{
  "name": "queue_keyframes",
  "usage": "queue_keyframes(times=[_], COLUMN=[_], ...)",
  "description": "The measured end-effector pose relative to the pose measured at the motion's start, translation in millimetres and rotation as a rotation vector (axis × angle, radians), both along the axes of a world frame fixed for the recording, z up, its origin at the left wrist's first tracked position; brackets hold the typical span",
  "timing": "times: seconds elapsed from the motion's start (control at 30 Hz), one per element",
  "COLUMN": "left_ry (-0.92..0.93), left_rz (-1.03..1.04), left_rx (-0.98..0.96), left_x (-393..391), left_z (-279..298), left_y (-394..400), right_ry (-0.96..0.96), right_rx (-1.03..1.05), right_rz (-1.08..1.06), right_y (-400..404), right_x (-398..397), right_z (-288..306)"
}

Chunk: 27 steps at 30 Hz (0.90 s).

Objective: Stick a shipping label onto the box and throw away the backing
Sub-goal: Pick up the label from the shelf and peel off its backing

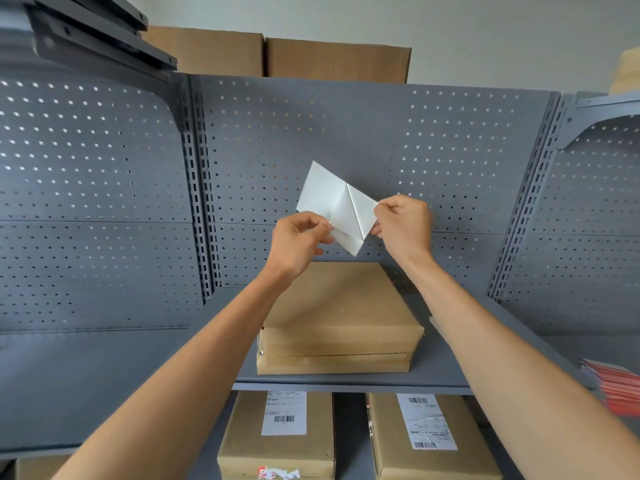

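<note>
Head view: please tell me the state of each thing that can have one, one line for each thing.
Shipping label: held up in the air, backing partly peeled at one corner, not yet on the box.
Box: closed, on the shelf, top bare.
Left hand: pinching the label's lower left part.
Right hand: pinching the peeled right corner.
Two lower boxes: closed, each already labelled.

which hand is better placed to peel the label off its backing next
Right, probably. The right hand pinches the folded-over corner flap of the label sheet, where the layers seem to be parting. The left hand pinches the sheet's lower edge, better suited to steadying it above the box.
</note>
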<state>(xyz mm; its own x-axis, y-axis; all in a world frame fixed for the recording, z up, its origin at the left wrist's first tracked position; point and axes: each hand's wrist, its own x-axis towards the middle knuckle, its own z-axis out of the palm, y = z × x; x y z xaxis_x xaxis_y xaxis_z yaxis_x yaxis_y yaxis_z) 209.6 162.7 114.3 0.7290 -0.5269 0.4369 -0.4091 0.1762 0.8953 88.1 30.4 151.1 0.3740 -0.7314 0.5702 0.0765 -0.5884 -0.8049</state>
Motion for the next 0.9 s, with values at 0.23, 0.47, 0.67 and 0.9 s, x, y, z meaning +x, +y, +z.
queue_keyframes(times=[0.23,0.47,0.67,0.9], left_ry=[0.035,0.041,0.034,0.077], left_rz=[0.088,0.181,0.272,0.331], left_rx=[0.075,0.148,0.195,0.232], left_x=[12,27,38,58], left_z=[-1,0,0,-8], left_y=[12,22,27,42], right_ry=[0.042,0.02,0.011,0.001], right_rx=[-0.046,-0.126,-0.161,-0.14], right_rz=[-0.088,-0.162,-0.197,-0.228], right_y=[-25,-42,-48,-60], right_x=[5,6,1,-1], right_z=[4,17,26,24])
